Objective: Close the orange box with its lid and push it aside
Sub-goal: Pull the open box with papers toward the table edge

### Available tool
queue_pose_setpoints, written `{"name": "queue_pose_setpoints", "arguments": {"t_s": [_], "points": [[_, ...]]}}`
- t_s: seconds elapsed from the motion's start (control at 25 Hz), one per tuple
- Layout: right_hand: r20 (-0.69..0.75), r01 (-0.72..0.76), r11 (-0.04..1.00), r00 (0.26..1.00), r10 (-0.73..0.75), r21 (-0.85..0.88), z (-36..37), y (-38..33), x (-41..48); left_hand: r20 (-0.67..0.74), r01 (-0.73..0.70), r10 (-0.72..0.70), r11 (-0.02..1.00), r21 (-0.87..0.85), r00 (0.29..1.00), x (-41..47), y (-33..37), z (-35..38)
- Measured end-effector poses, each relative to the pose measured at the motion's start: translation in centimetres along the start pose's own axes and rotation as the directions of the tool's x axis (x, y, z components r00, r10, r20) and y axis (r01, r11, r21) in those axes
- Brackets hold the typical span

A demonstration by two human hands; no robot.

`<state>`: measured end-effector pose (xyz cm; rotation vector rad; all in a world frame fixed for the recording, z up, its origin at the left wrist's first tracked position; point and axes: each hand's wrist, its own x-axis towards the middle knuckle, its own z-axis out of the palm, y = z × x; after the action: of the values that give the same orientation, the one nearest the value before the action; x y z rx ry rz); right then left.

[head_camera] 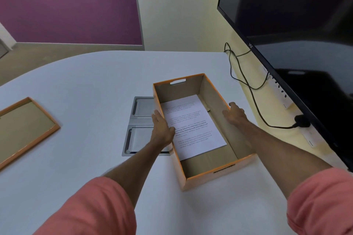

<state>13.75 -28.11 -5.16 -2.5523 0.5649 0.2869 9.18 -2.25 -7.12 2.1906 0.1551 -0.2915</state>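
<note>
Both hands are bracing the open orange cardboard box (pixel 200 177): left hand (pixel 162 129) flat, gripping nothing, right hand (pixel 236 113) hooking its wall. The orange-rimmed lid (pixel 24 128) is lying upturned, well apart; flipping and squaring it will matter.

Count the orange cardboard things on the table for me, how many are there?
2. The open orange cardboard box sits right of centre, a hand on each side wall. Its flat orange-rimmed cardboard lid lies inside-up at the white table's far left edge, partly cut off by the frame.
</note>
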Motion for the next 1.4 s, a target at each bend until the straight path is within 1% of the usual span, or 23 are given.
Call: {"name": "queue_pose_setpoints", "arguments": {"t_s": [0.08, 0.12, 0.28, 0.4, 0.64, 0.72, 0.8, 1.0, 1.2, 1.4], "points": [[0.047, 0.023, 1.0, 0.999, -0.024, 0.009, -0.1, -0.1, 0.1, 0.029, 0.063, -0.06, 0.993, -0.103, 0.998, 0.2, 0.5, 0.0], [0.055, 0.028, 1.0, 0.998, -0.029, 0.01, -0.2, -0.1, 0.1, 0.037, 0.086, -0.083, 0.989, -0.12, 0.996, 0.2, 0.7, 0.0], [0.097, 0.007, 0.995, 0.995, -0.017, 0.104, -0.6, -0.1, -0.9, 0.034, 0.127, -0.124, 0.986, -0.106, 0.992, 0.0, 0.9, -0.9], [0.088, 0.007, 0.987, 0.996, -0.021, 0.161, -0.2, -0.4, -2.9, 0.05, 0.104, -0.1, 0.99, -0.093, 0.994, -0.8, 0.5, -2.5], [0.033, -0.012, 0.939, 0.999, 0.0, 0.344, 0.9, -3.1, -8.6, 0.007, 0.018, -0.017, 0.993, -0.116, 1.0, -3.2, -0.9, -8.1], [0.017, -0.006, 0.93, 1.0, 0.0, 0.369, 1.6, -4.4, -11.0, -0.002, 0.015, -0.015, 0.99, -0.142, 1.0, -4.6, -1.7, -10.6], [0.01, -0.006, 0.924, 1.0, 0.003, 0.382, 2.7, -5.8, -14.0, 0.009, 0.031, -0.029, 0.985, -0.17, 1.0, -6.6, -2.9, -13.4], [0.024, -0.027, 0.901, 1.0, 0.019, 0.434, 6.5, -8.5, -21.5, 0.055, 0.079, -0.071, 0.983, -0.167, 0.996, -12.2, -7.3, -18.6], [0.023, -0.066, 0.903, 0.998, 0.063, 0.425, 10.5, -9.9, -28.1, 0.075, 0.092, -0.081, 0.983, -0.161, 0.994, -16.7, -12.2, -21.4], [0.016, -0.109, 0.895, 0.993, 0.113, 0.433, 13.1, -9.5, -33.5, 0.092, 0.104, -0.09, 0.981, -0.163, 0.992, -20.1, -15.9, -21.8]]}}
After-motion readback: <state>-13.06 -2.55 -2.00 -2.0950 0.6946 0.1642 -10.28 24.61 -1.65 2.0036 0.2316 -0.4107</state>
